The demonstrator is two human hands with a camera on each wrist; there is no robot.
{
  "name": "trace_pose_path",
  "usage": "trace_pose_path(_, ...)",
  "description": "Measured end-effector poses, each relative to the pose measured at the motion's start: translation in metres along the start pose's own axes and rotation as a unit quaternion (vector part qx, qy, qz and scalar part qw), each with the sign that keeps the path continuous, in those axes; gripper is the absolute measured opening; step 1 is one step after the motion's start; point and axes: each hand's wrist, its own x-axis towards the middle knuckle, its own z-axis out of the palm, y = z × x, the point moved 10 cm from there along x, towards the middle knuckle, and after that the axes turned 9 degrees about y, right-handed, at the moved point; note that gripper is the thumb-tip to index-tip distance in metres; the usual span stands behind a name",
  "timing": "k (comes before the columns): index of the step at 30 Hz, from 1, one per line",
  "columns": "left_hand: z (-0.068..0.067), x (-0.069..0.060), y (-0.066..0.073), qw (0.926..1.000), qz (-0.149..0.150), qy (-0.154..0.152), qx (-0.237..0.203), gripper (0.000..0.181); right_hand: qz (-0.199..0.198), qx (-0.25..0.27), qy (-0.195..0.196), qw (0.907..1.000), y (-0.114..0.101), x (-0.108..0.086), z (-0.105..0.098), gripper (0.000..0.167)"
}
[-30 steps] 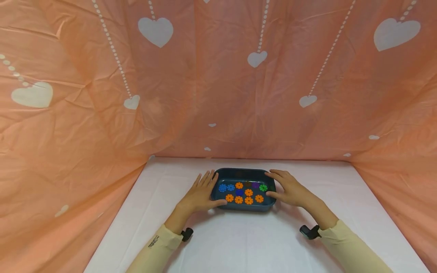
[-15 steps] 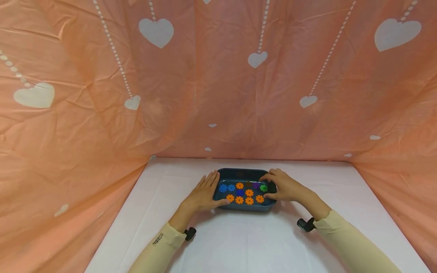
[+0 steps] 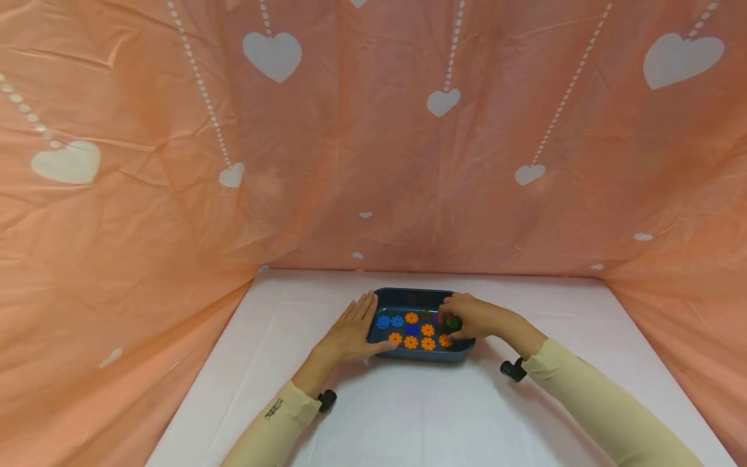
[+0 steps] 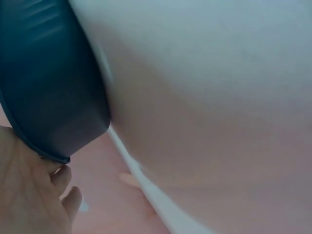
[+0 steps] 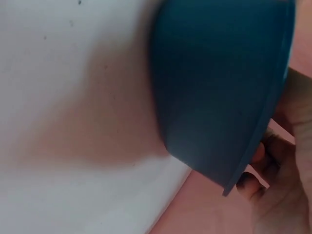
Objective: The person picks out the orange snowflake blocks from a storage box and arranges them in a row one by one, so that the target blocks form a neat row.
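A dark teal tray [image 3: 420, 356] sits toward the back of the white table, holding flower-shaped discs: several orange discs [image 3: 428, 344], light blue discs [image 3: 383, 322], a dark blue disc [image 3: 412, 329] and a green disc [image 3: 453, 322]. My left hand [image 3: 349, 334] rests on the tray's left end, its fingers extended along the rim and its thumb at the front edge. Over the right end, my right hand [image 3: 478, 318] reaches inside with bent fingers, thumb and fingers apart around the green disc. The tray wall [image 5: 219, 92] hides those fingertips in the right wrist view.
The table [image 3: 403, 415] is covered in white cloth. Pink-orange curtains [image 3: 397, 162] with white hearts hang behind it and at both sides. A black wrist camera [image 3: 513, 370] is on the right wrist, another black camera [image 3: 327, 400] on the left.
My right hand has moved left from the tray's right rim and down into the tray, over the green disc. The left hand has stayed on the left end, shifting slightly right.
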Motion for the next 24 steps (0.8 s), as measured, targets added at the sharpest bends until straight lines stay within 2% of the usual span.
trace_pose_path(6, 0.002, 0.001, 0.001, 1.0, 0.004, 0.006, -0.005, 0.119, 0.0, -0.018, -0.025, 0.9995, 0.0, 0.005, 0.008, 0.023)
trace_pose_path(11, 0.001, 0.001, 0.003, 0.9999, 0.007, 0.008, -0.009, 0.119, 0.009, -0.027, -0.032, 0.9991, 0.004, 0.007, 0.015, 0.025)
trace_pose_path(18, 0.002, 0.001, 0.001, 0.9999, 0.005, 0.004, -0.009, 0.12, -0.003, -0.046, -0.036, 0.9983, 0.004, 0.008, 0.019, 0.027)
trace_pose_path(24, 0.0, 0.001, 0.0, 0.9998, 0.004, 0.008, -0.016, 0.12, 0.004, -0.064, -0.041, 0.9971, 0.005, 0.011, 0.02, 0.027)
